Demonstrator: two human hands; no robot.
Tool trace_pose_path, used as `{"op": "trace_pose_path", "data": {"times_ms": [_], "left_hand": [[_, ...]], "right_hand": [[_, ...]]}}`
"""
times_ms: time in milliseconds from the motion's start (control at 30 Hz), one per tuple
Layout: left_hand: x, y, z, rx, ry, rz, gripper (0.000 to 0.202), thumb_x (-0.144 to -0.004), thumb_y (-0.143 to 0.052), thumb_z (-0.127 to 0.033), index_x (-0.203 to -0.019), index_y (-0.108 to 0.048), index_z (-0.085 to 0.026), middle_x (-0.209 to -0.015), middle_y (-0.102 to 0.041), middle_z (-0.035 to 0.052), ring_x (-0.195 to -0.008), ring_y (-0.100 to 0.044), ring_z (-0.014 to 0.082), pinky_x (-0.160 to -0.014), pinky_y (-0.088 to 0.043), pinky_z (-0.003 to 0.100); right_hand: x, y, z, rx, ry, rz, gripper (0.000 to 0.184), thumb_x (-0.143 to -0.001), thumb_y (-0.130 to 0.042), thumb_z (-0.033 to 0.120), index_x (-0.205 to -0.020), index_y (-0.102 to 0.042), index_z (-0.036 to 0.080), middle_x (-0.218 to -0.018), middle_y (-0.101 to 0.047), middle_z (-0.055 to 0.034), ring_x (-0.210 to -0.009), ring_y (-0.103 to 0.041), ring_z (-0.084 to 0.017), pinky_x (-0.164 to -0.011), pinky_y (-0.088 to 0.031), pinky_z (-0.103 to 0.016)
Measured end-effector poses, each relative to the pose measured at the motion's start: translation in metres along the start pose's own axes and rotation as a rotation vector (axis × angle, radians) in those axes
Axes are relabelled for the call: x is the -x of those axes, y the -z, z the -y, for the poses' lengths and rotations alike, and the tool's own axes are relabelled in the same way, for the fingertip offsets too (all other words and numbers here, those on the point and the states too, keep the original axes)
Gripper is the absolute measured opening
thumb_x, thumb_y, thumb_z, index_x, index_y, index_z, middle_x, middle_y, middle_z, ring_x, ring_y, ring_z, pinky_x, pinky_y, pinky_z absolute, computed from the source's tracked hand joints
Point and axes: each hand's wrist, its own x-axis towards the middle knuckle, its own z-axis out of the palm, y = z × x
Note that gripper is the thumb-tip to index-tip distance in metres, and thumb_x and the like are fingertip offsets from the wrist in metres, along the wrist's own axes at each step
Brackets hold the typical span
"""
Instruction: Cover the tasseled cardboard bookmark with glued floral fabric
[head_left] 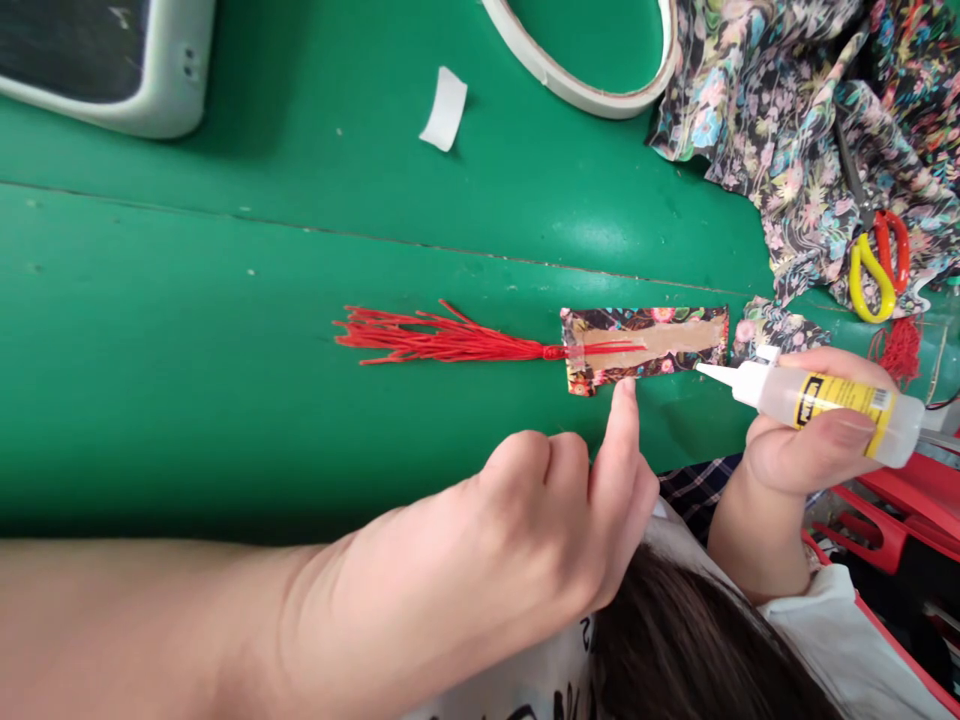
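A small bookmark (660,340) of floral fabric wrapped round tan card lies on the green table (225,330), with a red tassel (427,337) trailing to its left. My left hand (555,520) has its fingers curled and its index finger stretched out, the tip touching the bookmark's near edge. My right hand (806,445) is closed round a clear glue bottle (825,400) with a yellow label. The bottle's white nozzle points at the bookmark's right end.
Floral cloth (795,110) is heaped at the top right, with yellow and red scissors (874,265) on it. A wooden hoop (592,60), a white paper scrap (444,108) and a grey device (112,60) lie at the far edge. Red plastic (900,510) sits lower right.
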Motion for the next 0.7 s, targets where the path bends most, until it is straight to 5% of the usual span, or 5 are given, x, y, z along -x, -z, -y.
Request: {"op": "trace_pose_path", "data": {"times_ms": [200,700], "left_hand": [[0.002,0.001,0.000,-0.010,-0.004,0.020,0.016,-0.079,-0.049,-0.009,-0.079,-0.063,-0.016,-0.107,-0.071,0.0136,-0.044,-0.039,0.0099,-0.046,-0.028,0.028],[-0.001,-0.001,-0.001,0.009,-0.002,0.006,0.017,-0.077,-0.047,-0.007,-0.077,-0.062,-0.015,-0.109,-0.071,0.0160,-0.043,-0.040,0.0099,-0.045,-0.027,0.028]], "right_hand": [[-0.003,-0.003,-0.009,-0.076,-0.017,-0.145,0.041,-0.086,-0.051,0.050,-0.063,-0.063,0.019,-0.059,-0.051,-0.0005,-0.065,-0.056,-0.016,-0.054,-0.040,-0.029],[-0.001,0.001,-0.002,0.078,-0.030,-0.044,0.048,-0.084,-0.048,0.060,-0.063,-0.062,0.019,-0.062,-0.055,-0.0008,-0.062,-0.057,-0.015,-0.059,-0.043,-0.032]]}}
